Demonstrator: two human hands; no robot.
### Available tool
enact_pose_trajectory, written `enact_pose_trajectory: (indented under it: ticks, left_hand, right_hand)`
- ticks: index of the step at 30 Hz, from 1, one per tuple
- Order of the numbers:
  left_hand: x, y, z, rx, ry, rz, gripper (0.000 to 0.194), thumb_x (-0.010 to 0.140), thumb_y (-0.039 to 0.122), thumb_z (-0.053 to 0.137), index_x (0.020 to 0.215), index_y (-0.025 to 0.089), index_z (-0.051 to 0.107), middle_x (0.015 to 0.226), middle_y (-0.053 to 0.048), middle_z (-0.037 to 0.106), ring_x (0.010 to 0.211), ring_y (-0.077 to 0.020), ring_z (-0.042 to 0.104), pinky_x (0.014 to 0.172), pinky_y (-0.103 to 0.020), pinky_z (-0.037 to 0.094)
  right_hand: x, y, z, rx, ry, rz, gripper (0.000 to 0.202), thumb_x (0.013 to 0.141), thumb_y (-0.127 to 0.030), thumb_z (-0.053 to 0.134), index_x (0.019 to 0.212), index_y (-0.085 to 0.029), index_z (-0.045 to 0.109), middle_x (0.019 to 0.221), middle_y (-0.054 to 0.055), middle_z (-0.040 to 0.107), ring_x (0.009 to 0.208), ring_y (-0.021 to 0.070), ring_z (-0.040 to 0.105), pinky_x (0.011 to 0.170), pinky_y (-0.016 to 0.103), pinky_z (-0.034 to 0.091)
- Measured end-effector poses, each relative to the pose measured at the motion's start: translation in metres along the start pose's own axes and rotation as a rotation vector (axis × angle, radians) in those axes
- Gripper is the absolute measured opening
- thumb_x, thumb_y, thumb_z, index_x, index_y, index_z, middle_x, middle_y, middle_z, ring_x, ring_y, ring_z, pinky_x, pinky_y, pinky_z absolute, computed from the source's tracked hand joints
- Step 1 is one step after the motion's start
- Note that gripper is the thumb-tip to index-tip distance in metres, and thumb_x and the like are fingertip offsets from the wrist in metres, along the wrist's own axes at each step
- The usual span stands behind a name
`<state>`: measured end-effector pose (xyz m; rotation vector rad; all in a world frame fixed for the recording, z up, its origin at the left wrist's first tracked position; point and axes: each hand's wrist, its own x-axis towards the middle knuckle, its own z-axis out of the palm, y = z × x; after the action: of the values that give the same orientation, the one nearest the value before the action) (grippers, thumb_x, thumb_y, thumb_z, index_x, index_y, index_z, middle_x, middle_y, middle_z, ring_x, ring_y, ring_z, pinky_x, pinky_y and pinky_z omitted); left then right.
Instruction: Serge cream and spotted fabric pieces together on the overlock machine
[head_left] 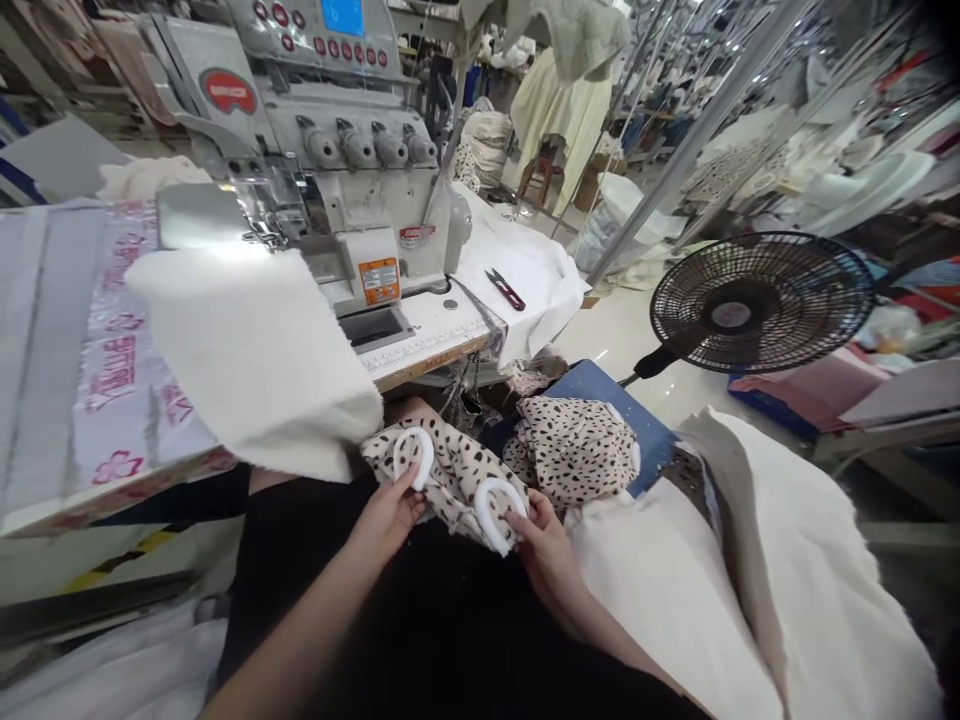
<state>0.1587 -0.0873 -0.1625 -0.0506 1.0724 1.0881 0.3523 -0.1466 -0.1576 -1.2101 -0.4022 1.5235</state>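
Observation:
A spotted cream cloth (pixel 457 465) with two white-edged rounded pieces lies over the lap. My left hand (pixel 390 510) is closed on the cloth by the left rounded piece (pixel 415 458). On the other side, my right hand (pixel 541 535) pinches the cloth at the right rounded piece (pixel 499 512). Another bundle of spotted cloth (pixel 576 450) rests on a blue surface (pixel 574 380) just right of the held cloth. A plain cream fabric piece (pixel 262 350) hangs over the table edge from beneath the sewing machine's needle area.
The sewing machine (pixel 345 150) stands ahead at the left. Small red-handled snips (pixel 506 290) lie on white cloth (pixel 525 250) beside it. A black fan (pixel 757 300) is at the right. Large cream fabric pieces (pixel 795 540) are piled at the lower right.

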Motion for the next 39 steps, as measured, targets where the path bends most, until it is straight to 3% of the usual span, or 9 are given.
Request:
enact_pose_trajectory:
  ticks: [5, 9, 17, 22, 25, 27, 29, 34, 39]
  left_hand:
    - [-0.016, 0.0, -0.005, 0.061, 0.021, 0.153, 0.03, 0.071, 0.0, 0.063, 0.098, 0.014, 0.058, 0.097, -0.007, 0.063, 0.079, -0.0146, 0.062, 0.061, -0.021, 0.053]
    - [-0.022, 0.0, -0.014, 0.091, 0.025, 0.196, 0.032, 0.067, 0.004, 0.069, 0.096, 0.013, 0.059, 0.097, -0.007, 0.063, 0.076, -0.014, 0.061, 0.056, -0.018, 0.051]
    - [-0.02, 0.001, -0.029, 0.123, 0.046, 0.219, 0.032, 0.072, 0.006, 0.062, 0.102, 0.017, 0.058, 0.108, -0.006, 0.06, 0.082, -0.011, 0.059, 0.062, -0.017, 0.051]
    - [-0.031, -0.004, -0.025, 0.254, -0.006, 0.227, 0.044, 0.07, 0.024, 0.069, 0.111, 0.019, 0.054, 0.119, -0.007, 0.055, 0.093, -0.0148, 0.058, 0.068, -0.018, 0.05]
    - [-0.046, -0.008, -0.015, 0.494, -0.16, 0.251, 0.049, 0.071, 0.036, 0.066, 0.114, 0.017, 0.05, 0.117, -0.01, 0.056, 0.103, -0.0207, 0.055, 0.082, -0.027, 0.049]
    - [-0.056, -0.006, -0.011, 0.68, -0.305, 0.316, 0.051, 0.075, 0.039, 0.061, 0.118, 0.017, 0.047, 0.117, -0.011, 0.056, 0.109, -0.0231, 0.052, 0.094, -0.035, 0.043]
    - [-0.062, -0.001, -0.012, 0.866, -0.37, 0.448, 0.046, 0.079, 0.039, 0.054, 0.119, 0.018, 0.047, 0.118, -0.011, 0.055, 0.111, -0.023, 0.051, 0.098, -0.038, 0.04]
    - [-0.048, 0.012, -0.032, 1.214, -0.063, 1.074, 0.049, 0.076, 0.034, 0.059, 0.122, 0.02, 0.045, 0.127, -0.009, 0.046, 0.12, -0.0242, 0.04, 0.102, -0.043, 0.033]
    - [-0.02, 0.011, -0.04, 1.21, -0.078, 1.026, 0.051, 0.071, 0.019, 0.058, 0.121, 0.02, 0.047, 0.125, -0.008, 0.048, 0.12, -0.0248, 0.039, 0.104, -0.043, 0.029]
  right_hand:
    - [0.001, -0.003, -0.006, -0.144, 0.047, -0.098, 0.059, 0.068, -0.029, 0.073, 0.116, -0.025, 0.038, 0.089, 0.0, 0.058, 0.069, 0.013, 0.054, 0.053, 0.02, 0.043]
    - [0.001, -0.001, -0.006, -0.188, 0.014, -0.14, 0.059, 0.072, -0.029, 0.069, 0.121, -0.026, 0.037, 0.087, 0.0, 0.056, 0.076, 0.0135, 0.053, 0.064, 0.022, 0.045]
    - [0.008, 0.003, -0.01, -0.285, -0.014, -0.194, 0.048, 0.073, -0.027, 0.06, 0.116, -0.023, 0.039, 0.078, -0.001, 0.048, 0.066, 0.0132, 0.05, 0.059, 0.026, 0.046]
    - [0.005, -0.004, -0.006, -0.834, -0.004, -0.665, 0.054, 0.076, -0.023, 0.056, 0.126, -0.023, 0.035, 0.126, 0.012, 0.039, 0.117, 0.026, 0.04, 0.095, 0.044, 0.038]
    - [0.003, -0.006, 0.021, -1.0, -0.301, -0.866, 0.066, 0.074, -0.018, 0.057, 0.133, -0.023, 0.028, 0.132, 0.012, 0.036, 0.124, 0.0254, 0.035, 0.102, 0.043, 0.034]
    - [0.006, -0.005, 0.042, -1.074, -0.486, -0.849, 0.066, 0.075, -0.018, 0.056, 0.135, -0.021, 0.028, 0.131, 0.012, 0.039, 0.122, 0.024, 0.038, 0.101, 0.04, 0.036]
    - [0.013, -0.004, 0.057, -1.127, -0.525, -0.771, 0.054, 0.079, -0.02, 0.052, 0.131, -0.019, 0.037, 0.126, 0.012, 0.047, 0.117, 0.0229, 0.044, 0.098, 0.038, 0.039]
    - [0.027, -0.017, 0.063, -1.074, -0.413, -0.545, 0.023, 0.084, -0.033, 0.051, 0.097, -0.018, 0.062, 0.09, 0.005, 0.066, 0.083, 0.0201, 0.061, 0.077, 0.03, 0.046]
    - [0.013, -0.051, 0.06, -0.972, -0.462, -0.513, 0.022, 0.081, -0.036, 0.055, 0.085, -0.017, 0.065, 0.083, 0.004, 0.066, 0.076, 0.0193, 0.061, 0.07, 0.027, 0.045]
